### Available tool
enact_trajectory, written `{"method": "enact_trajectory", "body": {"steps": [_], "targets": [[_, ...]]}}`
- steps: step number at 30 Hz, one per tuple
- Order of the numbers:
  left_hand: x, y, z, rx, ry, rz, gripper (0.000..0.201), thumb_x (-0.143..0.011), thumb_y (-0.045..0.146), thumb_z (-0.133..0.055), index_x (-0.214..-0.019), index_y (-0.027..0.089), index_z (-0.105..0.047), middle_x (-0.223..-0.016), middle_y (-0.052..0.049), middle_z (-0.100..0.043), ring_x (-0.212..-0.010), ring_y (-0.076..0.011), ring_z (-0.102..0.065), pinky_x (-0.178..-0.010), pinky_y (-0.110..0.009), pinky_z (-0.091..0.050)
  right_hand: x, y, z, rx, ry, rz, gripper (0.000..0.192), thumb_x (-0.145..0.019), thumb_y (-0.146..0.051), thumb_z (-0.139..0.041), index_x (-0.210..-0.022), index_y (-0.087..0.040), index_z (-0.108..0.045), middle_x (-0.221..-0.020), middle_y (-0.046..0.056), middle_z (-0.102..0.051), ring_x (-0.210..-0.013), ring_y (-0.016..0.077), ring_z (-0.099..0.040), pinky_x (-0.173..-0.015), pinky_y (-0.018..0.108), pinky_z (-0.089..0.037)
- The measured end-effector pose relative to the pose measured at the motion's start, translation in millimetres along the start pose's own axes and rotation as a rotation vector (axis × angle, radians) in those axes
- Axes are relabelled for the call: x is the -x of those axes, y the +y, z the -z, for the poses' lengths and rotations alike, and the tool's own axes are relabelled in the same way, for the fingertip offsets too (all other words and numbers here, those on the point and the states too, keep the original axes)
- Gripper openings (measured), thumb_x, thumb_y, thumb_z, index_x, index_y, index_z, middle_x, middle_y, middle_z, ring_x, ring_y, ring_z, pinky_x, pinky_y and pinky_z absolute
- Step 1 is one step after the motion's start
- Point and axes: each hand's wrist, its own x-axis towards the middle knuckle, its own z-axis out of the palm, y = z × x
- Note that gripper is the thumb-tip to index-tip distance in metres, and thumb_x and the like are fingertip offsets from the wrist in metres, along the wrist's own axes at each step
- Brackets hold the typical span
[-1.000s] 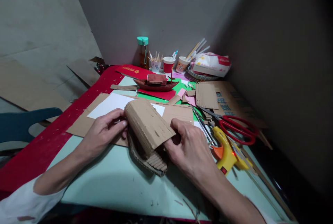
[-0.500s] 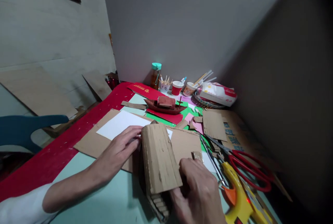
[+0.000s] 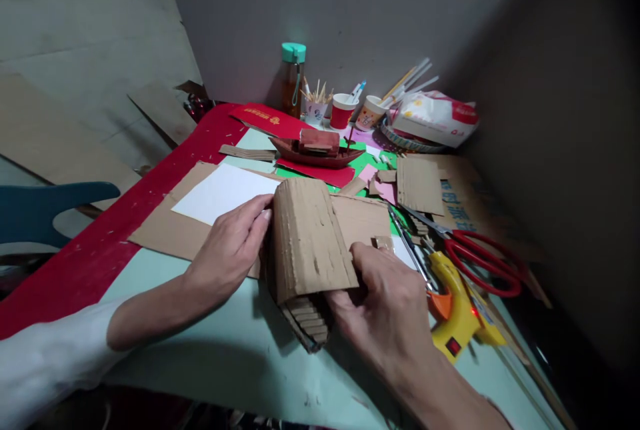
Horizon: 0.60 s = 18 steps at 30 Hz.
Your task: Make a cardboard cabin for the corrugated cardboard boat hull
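A curved cardboard cover (image 3: 311, 237) sits over a dark-sided cardboard model hull (image 3: 309, 323) with ridged strips at its near end. My left hand (image 3: 231, 243) presses against the cover's left side, its fingertips hidden behind the far corner. On the opposite side my right hand (image 3: 385, 300) grips the lower right edge, thumb tucked beneath and fingers curled over. Beyond them a small brown wooden boat (image 3: 319, 149) with an arched canopy stands on red and green paper.
A flat cardboard sheet (image 3: 167, 227) with white paper (image 3: 225, 191) lies behind the left hand. To the right are red-handled scissors (image 3: 483, 262), a yellow glue gun (image 3: 457, 310) and cardboard scraps (image 3: 420, 185). A bottle (image 3: 293, 83) and paper cups (image 3: 343, 112) line the wall.
My view has tipped downward, so the table appears higher and its near edge shows. Both hands stay on the cardboard cover with nearly the same hold.
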Motion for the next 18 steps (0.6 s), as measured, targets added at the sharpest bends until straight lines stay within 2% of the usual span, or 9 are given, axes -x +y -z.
{"method": "enact_trajectory", "body": {"steps": [3,6,12,14,15,18], "targets": [[1.3,0.5,-3.4,-0.037,0.071,-0.048,0.040,-0.100,0.032,-0.038,-0.127,0.015,-0.063,-0.129,-0.012,-0.068,-0.116,-0.0266,-0.062,-0.103,-0.040,-0.045,-0.2,0.1,0.2,-0.009,-0.021,0.008,0.025,-0.081,-0.020,-0.050,-0.069,-0.027,-0.030,-0.057,-0.005,-0.041,-0.053,0.0149,-0.041,-0.054,0.029,-0.028],[2.6,-0.3,-4.3,-0.075,0.113,-0.110,0.040,-0.099,0.029,-0.042,-0.131,0.016,-0.062,-0.132,-0.011,-0.067,-0.118,-0.0246,-0.062,-0.105,-0.040,-0.046,0.2,1.3,0.0,-0.019,-0.043,0.004,0.024,-0.079,-0.019,-0.052,-0.068,-0.026,-0.032,-0.057,-0.004,-0.044,-0.052,0.0147,-0.041,-0.054,0.029,-0.027],[16.2,-3.5,2.3,-0.107,0.077,-0.223,0.049,-0.098,0.024,-0.043,-0.146,0.017,-0.050,-0.141,-0.013,-0.063,-0.119,-0.0244,-0.064,-0.107,-0.038,-0.047,0.7,1.5,-2.0,-0.026,-0.041,-0.032,0.018,-0.078,-0.020,-0.052,-0.068,-0.026,-0.037,-0.055,-0.004,-0.047,-0.050,0.0149,-0.046,-0.052,0.027,-0.028],[23.9,-6.3,5.6,-0.075,0.034,-0.235,0.055,-0.099,0.029,-0.044,-0.153,0.019,-0.040,-0.146,-0.013,-0.058,-0.127,-0.0268,-0.059,-0.109,-0.039,-0.046,0.7,0.6,-3.1,-0.018,-0.027,-0.034,0.017,-0.079,-0.021,-0.051,-0.067,-0.026,-0.039,-0.054,-0.004,-0.049,-0.049,0.0150,-0.048,-0.051,0.027,-0.029],[27.6,-8.5,7.1,-0.052,-0.011,-0.230,0.058,-0.100,0.033,-0.045,-0.156,0.024,-0.034,-0.150,-0.011,-0.056,-0.129,-0.0280,-0.058,-0.110,-0.040,-0.045,0.8,0.3,-3.9,-0.011,-0.016,-0.034,0.016,-0.079,-0.021,-0.050,-0.067,-0.026,-0.040,-0.053,-0.004,-0.049,-0.048,0.0152,-0.049,-0.051,0.027,-0.029],[35.5,-18.7,11.0,-0.012,-0.104,-0.223,0.080,-0.092,0.066,-0.046,-0.160,0.035,-0.017,-0.162,-0.006,-0.041,-0.136,-0.0340,-0.051,-0.110,-0.043,-0.046,1.9,1.9,-7.7,0.005,0.022,-0.029,0.014,-0.078,-0.022,-0.048,-0.066,-0.026,-0.040,-0.052,-0.003,-0.051,-0.047,0.0158,-0.050,-0.050,0.028,-0.029]]}}
